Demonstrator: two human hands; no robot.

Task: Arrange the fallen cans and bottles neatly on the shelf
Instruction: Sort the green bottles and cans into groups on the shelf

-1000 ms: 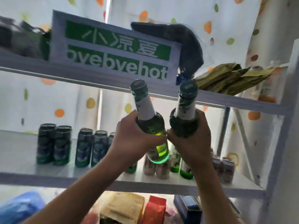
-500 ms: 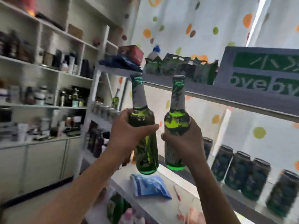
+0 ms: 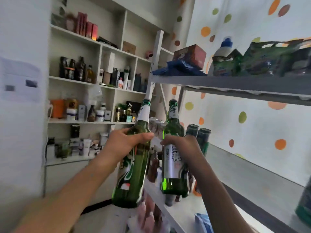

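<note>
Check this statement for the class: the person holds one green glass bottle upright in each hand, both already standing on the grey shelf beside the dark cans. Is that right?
Not quite. The head view shows the left hand and right hand each gripping a green bottle, roughly upright, but both are held in the air, not standing on the grey shelf. The dark cans are behind them.

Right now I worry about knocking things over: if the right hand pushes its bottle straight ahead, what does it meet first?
Probably the dark cans standing just behind the right hand and its green bottle; depth is unclear.
</note>
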